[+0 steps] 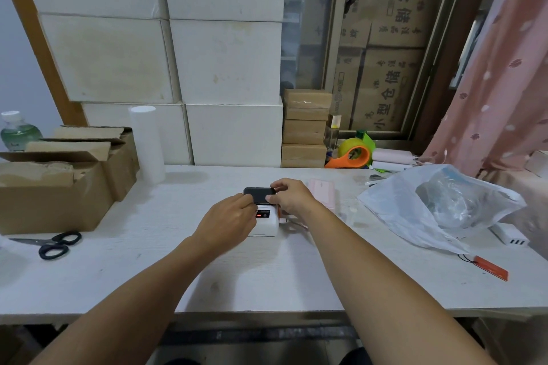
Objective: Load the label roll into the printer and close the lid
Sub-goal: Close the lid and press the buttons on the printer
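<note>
Both hands are on the little white label printer [264,224], which sits mid-counter, just ahead of the person. The left hand [228,224] curls over its left side, and its grip looks pressed against the body, though the fingertips are hidden, so I cannot tell exactly what they pinch. The right hand [292,195] pinches the right corner of the dark lid [258,194], which stands raised at the back. The label roll itself isn't visible; whether it's seated inside, I cannot tell. That printer looks light, rigid plastic, likely to skid on the smooth surface, so bracing the body with one hand makes sense. The lid is thin and hinged, best taken at its free edge or corners, pressed evenly rather than twisted. The pale wood-grain counter [118,275] is flat with open space up front. Scissors [53,244] lie to the left near a cardboard box [53,195], a plastic bag [430,210] slumps on the right, and white boxes [222,62] stack behind.
</note>
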Action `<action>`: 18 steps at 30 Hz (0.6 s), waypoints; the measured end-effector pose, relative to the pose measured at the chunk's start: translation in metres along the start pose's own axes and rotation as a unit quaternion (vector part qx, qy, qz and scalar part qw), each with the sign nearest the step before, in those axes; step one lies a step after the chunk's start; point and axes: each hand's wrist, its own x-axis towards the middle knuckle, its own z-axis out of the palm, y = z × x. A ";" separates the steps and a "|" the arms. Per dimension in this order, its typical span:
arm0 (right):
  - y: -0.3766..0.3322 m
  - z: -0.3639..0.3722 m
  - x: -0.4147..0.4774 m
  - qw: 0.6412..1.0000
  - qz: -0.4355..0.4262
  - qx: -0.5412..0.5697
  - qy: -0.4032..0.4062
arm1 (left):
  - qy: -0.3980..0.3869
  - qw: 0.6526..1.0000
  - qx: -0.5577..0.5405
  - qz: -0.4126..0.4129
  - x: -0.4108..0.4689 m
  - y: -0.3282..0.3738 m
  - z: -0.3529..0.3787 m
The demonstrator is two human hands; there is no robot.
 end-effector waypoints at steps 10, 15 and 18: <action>-0.006 0.004 0.008 0.994 0.007 -0.113 0.009 | -0.006 1.000 0.013 -0.016 0.002 0.001 0.001; -0.009 0.001 0.006 0.994 0.022 -0.103 0.008 | -0.029 0.999 0.018 -0.030 0.000 0.001 0.001; -0.003 0.000 0.005 0.998 0.028 -0.064 0.004 | -0.049 0.997 0.008 -0.051 -0.002 0.003 -0.001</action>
